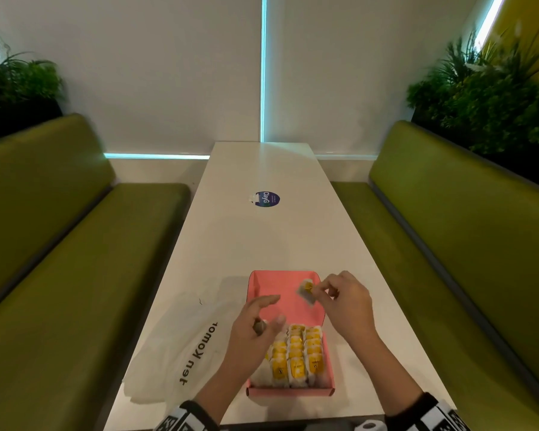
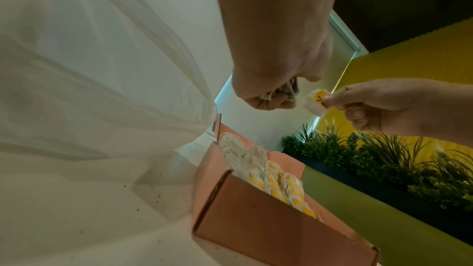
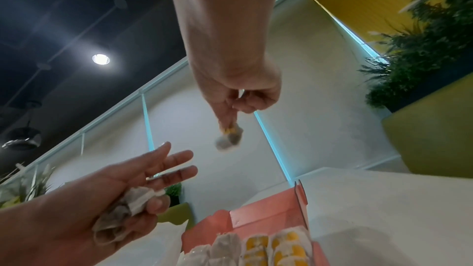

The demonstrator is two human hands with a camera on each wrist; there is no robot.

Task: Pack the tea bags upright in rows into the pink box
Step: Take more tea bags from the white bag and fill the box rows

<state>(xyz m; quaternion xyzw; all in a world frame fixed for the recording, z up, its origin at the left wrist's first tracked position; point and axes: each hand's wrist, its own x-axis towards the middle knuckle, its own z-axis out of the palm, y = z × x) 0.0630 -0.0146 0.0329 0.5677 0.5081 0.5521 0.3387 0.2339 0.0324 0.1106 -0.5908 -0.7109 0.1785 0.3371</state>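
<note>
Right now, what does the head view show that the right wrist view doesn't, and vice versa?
Head only: the whole white table, its round sticker, the plastic bag left of the box, and the pink box's empty far half.

Right wrist only: the crumpled tea bags in the left hand's palm, plus a ceiling light.

Both: the right hand pinching one tea bag above the box, and the packed rows.

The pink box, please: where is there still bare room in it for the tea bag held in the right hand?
The far half of the pink box is bare floor, between its far wall and the packed rows. The near half is crowded with upright bags.
</note>
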